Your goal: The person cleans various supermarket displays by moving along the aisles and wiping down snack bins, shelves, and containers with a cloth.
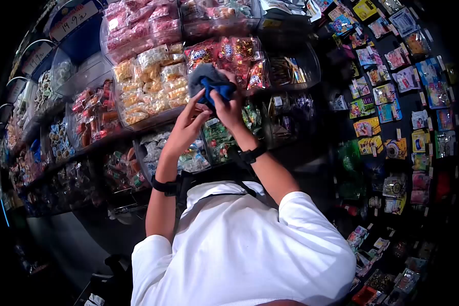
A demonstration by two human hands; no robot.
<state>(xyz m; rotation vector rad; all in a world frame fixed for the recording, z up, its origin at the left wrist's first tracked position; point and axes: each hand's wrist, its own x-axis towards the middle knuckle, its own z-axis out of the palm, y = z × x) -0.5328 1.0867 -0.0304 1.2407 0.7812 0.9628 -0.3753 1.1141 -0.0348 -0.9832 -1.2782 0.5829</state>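
Note:
A blue and grey cloth (208, 80) is bunched up in front of the bins. My right hand (228, 108) is closed around its lower right side, thumb on the blue part. From the left, my left hand (187, 125) reaches up to the blue fold, its fingertips closed at the cloth's lower edge; the exact grip is partly hidden. Just behind the cloth are red glossy packets (201, 55) in a clear bin, and to its left sit yellow and white wrapped packets (150, 86). Green packets (222, 140) lie beneath my hands.
Clear bins of pink packets (140, 20) stand at the back. A bin of sticks or pens (289, 70) is to the right. Price signs (75, 21) stand at upper left. Small packaged goods (385, 94) hang along the right wall.

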